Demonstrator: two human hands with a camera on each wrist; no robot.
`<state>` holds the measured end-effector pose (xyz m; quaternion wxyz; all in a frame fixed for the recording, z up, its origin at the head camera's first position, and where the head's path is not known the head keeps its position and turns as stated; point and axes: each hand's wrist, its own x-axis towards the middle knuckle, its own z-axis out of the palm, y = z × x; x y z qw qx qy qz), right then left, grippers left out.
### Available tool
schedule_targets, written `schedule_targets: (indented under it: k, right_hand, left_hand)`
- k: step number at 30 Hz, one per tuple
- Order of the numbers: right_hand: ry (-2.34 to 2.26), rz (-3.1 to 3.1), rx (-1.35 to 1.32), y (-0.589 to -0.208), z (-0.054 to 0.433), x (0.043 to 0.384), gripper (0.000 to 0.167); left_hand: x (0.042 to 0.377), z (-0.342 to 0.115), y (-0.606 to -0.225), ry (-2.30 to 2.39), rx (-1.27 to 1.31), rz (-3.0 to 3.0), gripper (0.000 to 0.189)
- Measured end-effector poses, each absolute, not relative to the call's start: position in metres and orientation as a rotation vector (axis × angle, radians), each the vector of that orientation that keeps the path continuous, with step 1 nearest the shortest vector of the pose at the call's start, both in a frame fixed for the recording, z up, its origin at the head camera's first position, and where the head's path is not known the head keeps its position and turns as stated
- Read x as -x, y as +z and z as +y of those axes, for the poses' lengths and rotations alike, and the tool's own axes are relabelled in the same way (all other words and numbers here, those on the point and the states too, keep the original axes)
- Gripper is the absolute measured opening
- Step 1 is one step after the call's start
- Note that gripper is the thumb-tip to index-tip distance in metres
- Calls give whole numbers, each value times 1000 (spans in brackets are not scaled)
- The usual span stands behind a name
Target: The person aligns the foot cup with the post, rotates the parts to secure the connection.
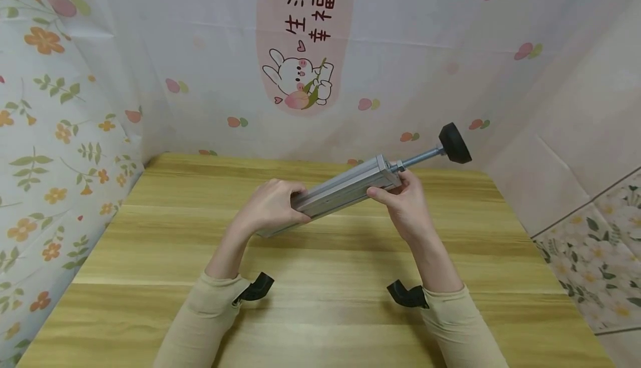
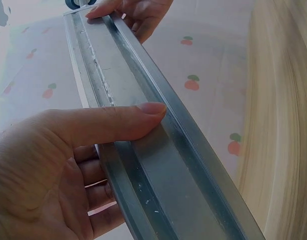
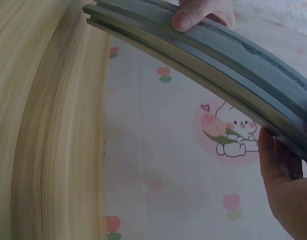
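Metal bar (image 1: 341,189) with black foot (image 1: 454,143).
Left hand (image 1: 270,204) and right hand (image 1: 407,204) grip round its edges; gap between foot and table (image 1: 320,323).

Left grip (image 2: 46,165), a bare hand, thumb across a grooved metal bar (image 2: 176,185), fingers curled at its left edge, right grip (image 2: 136,11) at the far end, pale fruit-printed backdrop (image 2: 213,120) beyond, wood-grain tabletop (image 2: 281,120) at right.
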<state>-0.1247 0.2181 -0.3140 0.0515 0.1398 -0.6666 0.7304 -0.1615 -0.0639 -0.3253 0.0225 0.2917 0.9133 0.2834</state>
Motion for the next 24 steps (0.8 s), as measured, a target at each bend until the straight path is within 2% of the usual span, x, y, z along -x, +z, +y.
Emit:
schedule_targets:
  k: [24]
  right_hand:
    - [2192,-2140,-367,-321,223,131,37]
  left_hand:
    - [164,-63,-330,823,-866,2809,28]
